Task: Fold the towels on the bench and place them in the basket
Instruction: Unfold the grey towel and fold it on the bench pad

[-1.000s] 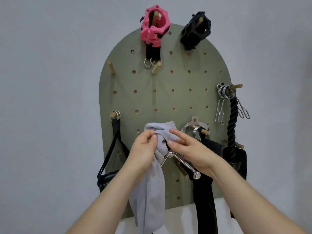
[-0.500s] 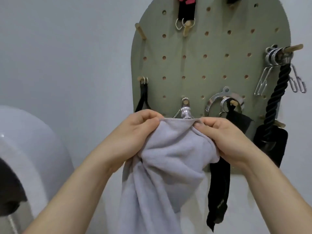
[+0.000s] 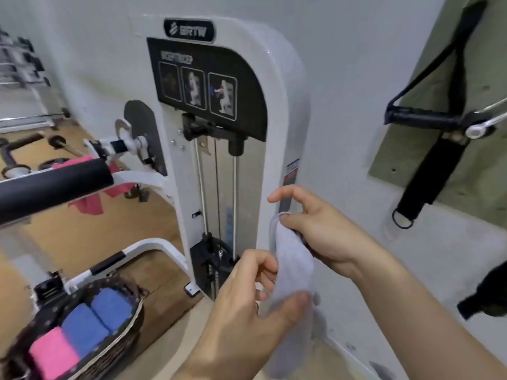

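grey towel (image 3: 293,270): soft terry, hangs as a narrow strip before the white weight machine (image 3: 279,105) | right hand (image 3: 323,231): pinches its top | left hand (image 3: 247,319): thumb and fingers pinch it lower | woven basket (image 3: 129,329): lower left of the machine, holds rolled blue and pink towels (image 3: 109,305) | strip's bottom blurred, perhaps doubled

White cable machine (image 3: 282,105), black pad (image 3: 49,185), pegboard (image 3: 482,182) (green) with strap handle (image 3: 422,120)

My right hand (image 3: 326,237) is the higher one, its fingers (image 3: 295,220) curled round the top edge of a grey towel (image 3: 293,264), with the forefinger lifted free above. My left hand (image 3: 244,308) sits lower, thumb and bent fingers pinching the same towel. Both bare forearms reach in from below.
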A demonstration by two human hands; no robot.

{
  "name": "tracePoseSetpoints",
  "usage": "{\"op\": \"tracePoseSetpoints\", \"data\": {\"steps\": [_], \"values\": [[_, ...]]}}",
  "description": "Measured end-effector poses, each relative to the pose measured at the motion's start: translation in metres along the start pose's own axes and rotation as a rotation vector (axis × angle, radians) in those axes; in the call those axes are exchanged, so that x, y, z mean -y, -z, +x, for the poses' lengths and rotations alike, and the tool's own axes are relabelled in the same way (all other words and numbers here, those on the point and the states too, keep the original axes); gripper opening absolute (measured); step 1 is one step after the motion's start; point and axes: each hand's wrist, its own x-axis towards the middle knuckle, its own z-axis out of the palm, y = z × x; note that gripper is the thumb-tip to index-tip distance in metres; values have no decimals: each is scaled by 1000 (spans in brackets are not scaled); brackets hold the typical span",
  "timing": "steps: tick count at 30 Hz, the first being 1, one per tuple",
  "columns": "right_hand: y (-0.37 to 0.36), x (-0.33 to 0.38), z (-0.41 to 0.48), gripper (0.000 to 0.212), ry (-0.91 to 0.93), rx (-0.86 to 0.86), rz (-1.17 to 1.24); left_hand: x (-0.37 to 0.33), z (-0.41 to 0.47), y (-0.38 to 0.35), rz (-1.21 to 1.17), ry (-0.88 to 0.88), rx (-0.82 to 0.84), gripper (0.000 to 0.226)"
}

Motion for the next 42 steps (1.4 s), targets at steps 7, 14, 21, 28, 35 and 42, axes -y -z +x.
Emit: {"op": "tracePoseSetpoints", "data": {"steps": [7,14,21,28,35,42], "values": [[-159,7,-1,24,-84,454,239,66,-96,130,-274,307,-309,19],[-345,39,-16,30,343,832,-600,110,-204,281,-348,628,-482,19],[-538,55,-57,41,586,942,-542,120,-323,395,293,580,-907,17],[-702,76,-81,28,284,1329,-206,135,-411,494,208,707,-1001,10],[-855,92,-50,29,579,1574,-447,161,-446,641,-33,798,-1169,32],[-989,140,-20,37,274,1557,-194,209,-480,796,712,1172,-1162,16]]}}
